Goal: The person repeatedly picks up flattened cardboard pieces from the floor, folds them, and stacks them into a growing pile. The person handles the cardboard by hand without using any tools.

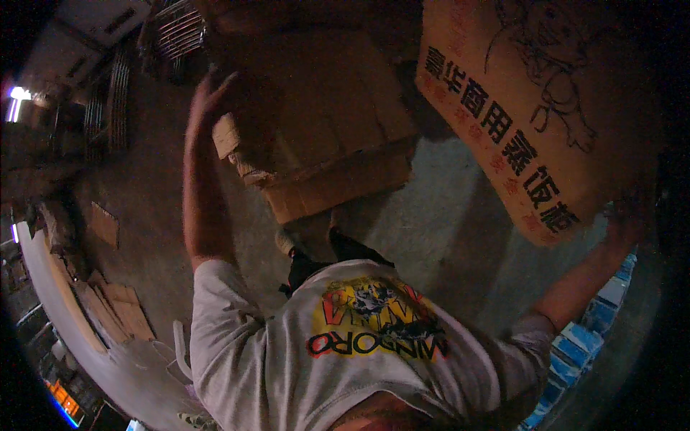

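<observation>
In front of me lies a brown cardboard box (327, 104), flattened or with flaps folded, its near edge bent down and its left corner torn. My left hand (210, 97) is at its far left side, thumb and fingers apart; whether it touches the cardboard I cannot tell. On the right, a large printed cardboard sheet (478, 75) stands tilted, with dark lettering and a line-drawn figure. My right hand (624, 224) grips its lower right edge, its fingers mostly lost in shadow.
Metal racks (180, 32) stand at the far left. Loose cardboard pieces (122, 309) lie on the floor to the left. Several blue-and-white packages (578, 345) are stacked at the lower right. Grey concrete floor (453, 187) shows between the two cardboards.
</observation>
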### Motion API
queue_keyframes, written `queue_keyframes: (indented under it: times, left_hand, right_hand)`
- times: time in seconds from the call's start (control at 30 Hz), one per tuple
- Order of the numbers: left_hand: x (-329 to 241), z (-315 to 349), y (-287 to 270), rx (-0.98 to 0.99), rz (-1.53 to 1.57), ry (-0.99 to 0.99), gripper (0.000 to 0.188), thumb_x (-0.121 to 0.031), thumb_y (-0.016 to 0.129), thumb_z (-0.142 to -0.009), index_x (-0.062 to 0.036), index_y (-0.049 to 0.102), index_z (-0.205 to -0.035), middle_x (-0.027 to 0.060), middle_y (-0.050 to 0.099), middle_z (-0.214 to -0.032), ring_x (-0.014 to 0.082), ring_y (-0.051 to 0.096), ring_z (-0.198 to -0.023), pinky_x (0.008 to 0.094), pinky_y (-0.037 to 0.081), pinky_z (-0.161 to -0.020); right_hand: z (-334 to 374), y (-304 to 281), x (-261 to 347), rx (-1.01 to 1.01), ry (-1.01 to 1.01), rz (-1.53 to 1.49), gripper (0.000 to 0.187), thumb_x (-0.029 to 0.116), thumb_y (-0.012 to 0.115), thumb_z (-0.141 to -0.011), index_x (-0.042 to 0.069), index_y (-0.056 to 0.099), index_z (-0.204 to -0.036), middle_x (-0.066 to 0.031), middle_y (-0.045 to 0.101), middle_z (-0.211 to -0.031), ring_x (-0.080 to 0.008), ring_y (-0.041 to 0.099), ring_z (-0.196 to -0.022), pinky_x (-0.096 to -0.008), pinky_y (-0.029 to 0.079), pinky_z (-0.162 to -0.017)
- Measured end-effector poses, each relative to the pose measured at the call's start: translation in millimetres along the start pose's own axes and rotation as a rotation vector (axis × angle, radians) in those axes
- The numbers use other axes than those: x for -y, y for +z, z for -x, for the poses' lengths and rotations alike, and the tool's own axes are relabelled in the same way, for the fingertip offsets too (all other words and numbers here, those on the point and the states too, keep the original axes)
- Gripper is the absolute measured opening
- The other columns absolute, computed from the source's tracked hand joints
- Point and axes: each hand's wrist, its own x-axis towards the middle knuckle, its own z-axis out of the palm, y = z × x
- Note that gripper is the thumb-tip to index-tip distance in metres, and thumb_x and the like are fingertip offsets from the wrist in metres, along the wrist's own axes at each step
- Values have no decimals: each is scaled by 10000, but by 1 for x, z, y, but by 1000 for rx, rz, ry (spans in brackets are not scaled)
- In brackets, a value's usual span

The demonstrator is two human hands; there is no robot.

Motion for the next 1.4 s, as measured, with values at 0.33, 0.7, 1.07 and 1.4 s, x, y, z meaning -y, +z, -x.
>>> queue_keyframes:
  times: [0.33, 0.7, 1.07, 1.4]
  left_hand:
    - [91, 41, 113, -152, 995, -683, 510, -412, 411, -951, -65, 422, -1324, 127, 506, -1237, 254, 505, -1095, 384, 439, -882]
    - [153, 259, 121, 108, 994, -553, 594, -472, 586, -855, -59, 476, -1266, 140, 493, -1283, 293, 447, -1221, 409, 409, -965]
    - [90, 182, 141, -428, 1243, -749, 544, -389, 599, -884, 33, 477, -1204, 130, 438, -1288, 264, 463, -1101, 412, 448, -861]
    - [-47, 26, -120, -597, 970, -562, 485, -219, 577, -890, 27, 424, -1279, 153, 571, -1093, 295, 589, -925, 413, 512, -790]
  right_hand:
    - [37, 62, -20, -385, 0, 495, 487, 275, 605, -873, 39, 475, -1279, -136, 517, -1235, -312, 499, -1149, -389, 448, -914]
    - [26, 4, -47, -58, -240, 835, 409, 199, 611, -873, 64, 507, -1245, -85, 547, -1054, -168, 554, -856, -270, 480, -649]
    - [33, 44, -49, -312, 66, 286, 327, 141, 610, -868, 89, 547, -1184, -75, 563, -1093, -85, 521, -727, -217, 441, -505]
    - [40, 62, -52, -574, 320, 49, 418, 183, 627, -859, 120, 487, -1248, -82, 554, -1115, -155, 495, -768, -279, 423, -546]
